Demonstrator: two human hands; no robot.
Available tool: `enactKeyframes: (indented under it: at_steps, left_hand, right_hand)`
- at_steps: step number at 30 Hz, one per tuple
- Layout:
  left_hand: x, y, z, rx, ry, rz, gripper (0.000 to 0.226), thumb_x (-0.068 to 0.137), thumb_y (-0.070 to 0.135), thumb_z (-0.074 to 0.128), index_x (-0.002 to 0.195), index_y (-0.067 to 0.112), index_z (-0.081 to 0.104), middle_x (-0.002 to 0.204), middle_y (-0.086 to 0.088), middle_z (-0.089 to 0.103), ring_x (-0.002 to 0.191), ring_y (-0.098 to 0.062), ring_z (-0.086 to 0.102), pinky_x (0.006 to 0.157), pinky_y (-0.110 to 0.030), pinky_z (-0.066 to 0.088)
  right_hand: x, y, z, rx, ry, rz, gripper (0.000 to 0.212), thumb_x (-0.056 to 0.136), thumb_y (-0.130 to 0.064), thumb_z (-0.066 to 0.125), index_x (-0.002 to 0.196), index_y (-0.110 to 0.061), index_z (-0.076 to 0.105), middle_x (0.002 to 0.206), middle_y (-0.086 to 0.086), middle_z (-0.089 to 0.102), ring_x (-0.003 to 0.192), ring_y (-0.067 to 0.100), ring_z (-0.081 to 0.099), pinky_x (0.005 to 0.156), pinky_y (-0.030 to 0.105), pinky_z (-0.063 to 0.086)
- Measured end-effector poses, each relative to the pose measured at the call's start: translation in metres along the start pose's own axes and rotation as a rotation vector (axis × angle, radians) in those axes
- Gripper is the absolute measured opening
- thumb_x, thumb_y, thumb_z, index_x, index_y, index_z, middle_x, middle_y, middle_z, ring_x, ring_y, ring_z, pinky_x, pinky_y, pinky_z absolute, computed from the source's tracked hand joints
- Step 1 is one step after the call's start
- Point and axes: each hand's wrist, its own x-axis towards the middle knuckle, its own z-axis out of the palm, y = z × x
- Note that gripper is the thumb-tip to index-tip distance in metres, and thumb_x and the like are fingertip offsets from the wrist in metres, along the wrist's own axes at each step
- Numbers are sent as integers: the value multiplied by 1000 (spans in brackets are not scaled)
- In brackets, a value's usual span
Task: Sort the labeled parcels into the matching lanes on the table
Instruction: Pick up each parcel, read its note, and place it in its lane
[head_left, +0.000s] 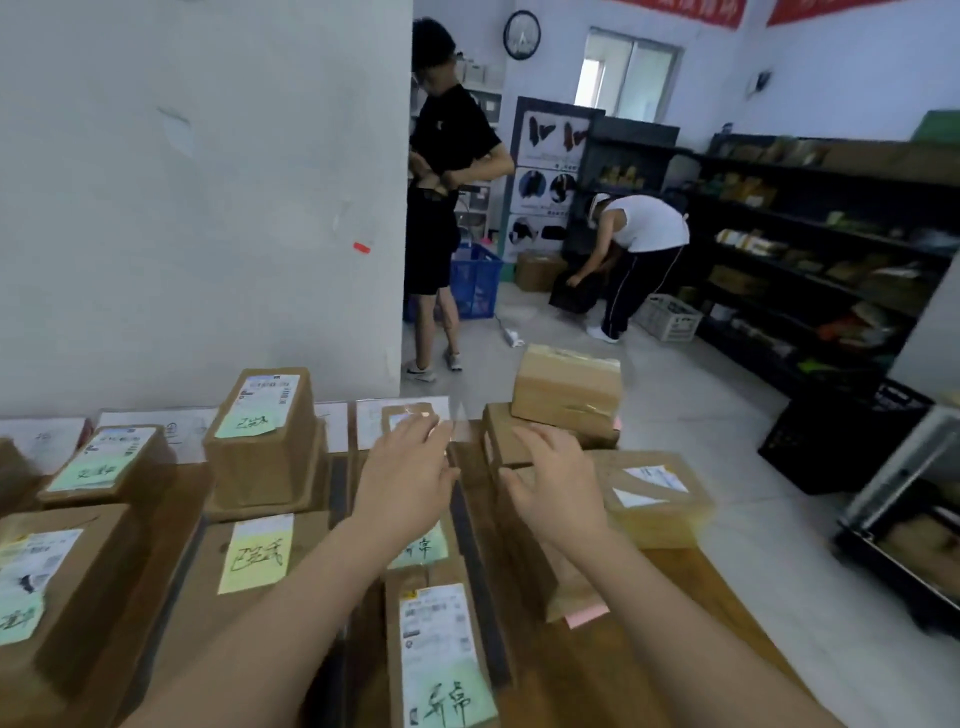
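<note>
Both hands reach out over the table (639, 670), fingers spread and relaxed, holding nothing. The left hand (410, 483) is above a small parcel (396, 415) at the far end of the middle lane (contact unclear). The right hand (558, 488) is over the right lane, just left of a white-labeled box (660, 504). A green-labeled parcel (441, 649) lies near, between the forearms.

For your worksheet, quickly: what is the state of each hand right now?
Left hand: open, holding nothing.
Right hand: open, holding nothing.
</note>
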Motion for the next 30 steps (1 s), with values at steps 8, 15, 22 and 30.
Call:
enactKeyframes:
  at_steps: [8,15,22,30]
  left_hand:
    - [-28,114,33,26,-3,38,58,93,36,56,147,24,35,150,4,38,141,-17,30,115,-36,27]
    - [-35,179,60,76,-54,75,62,93,38,56,148,24,32,153,3,33,143,-16,24,118,-36,22]
    - [-11,210,97,124,-106,113,57,96,39,51,148,25,32,155,3,31,145,-17,24,119,-37,18]
    - [48,226,154,122,-140,130,56,96,32,52,148,25,34,154,2,34,144,-18,26,118,-38,18]
  right_hand:
    - [-67,100,-64,-108,14,24,52,93,-37,61,141,-22,48,144,2,48,134,23,41,110,37,33]
    - [-93,166,-85,-129,-30,101,54,93,-38,59,143,-24,45,149,4,41,139,25,35,113,39,27]
    - [-85,220,-85,-161,-78,146,56,94,-40,56,146,-24,40,151,3,38,140,23,32,113,37,25]
    - [-40,286,-62,-196,-166,135,58,93,-39,56,147,-27,36,151,1,36,141,22,29,113,36,23]
